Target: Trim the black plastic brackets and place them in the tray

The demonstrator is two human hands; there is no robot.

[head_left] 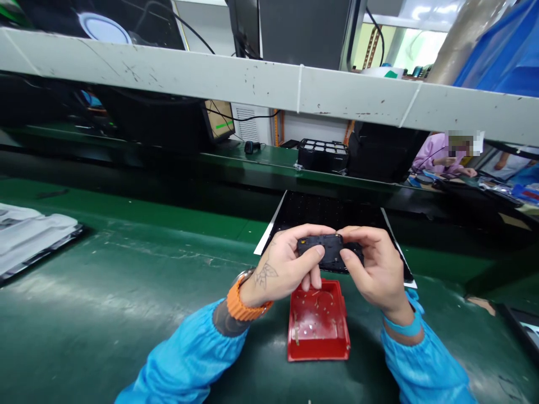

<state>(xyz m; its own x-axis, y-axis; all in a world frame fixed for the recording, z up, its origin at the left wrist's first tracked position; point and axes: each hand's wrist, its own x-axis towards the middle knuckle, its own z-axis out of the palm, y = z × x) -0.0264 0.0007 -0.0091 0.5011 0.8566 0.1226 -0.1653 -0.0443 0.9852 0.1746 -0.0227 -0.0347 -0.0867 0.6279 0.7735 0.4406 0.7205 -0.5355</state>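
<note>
A small black plastic part (329,251) is held up between both hands above the green bench. My left hand (286,265), tattooed and with an orange watch strap at the wrist, grips the part's left end with thumb and fingers. My right hand (377,268) pinches its right end, thumb pressed on the front. Directly below them sits a shallow red tray (319,326) holding several tiny screws. Behind the hands lies a black perforated tray (324,210) on a white sheet.
Green belt surface (126,280) spreads to the left, with a grey-white tray stack (29,233) at its left edge. A grey shelf beam (269,84) runs overhead. A black bin (323,155) stands at the back. Another person (446,157) works far right.
</note>
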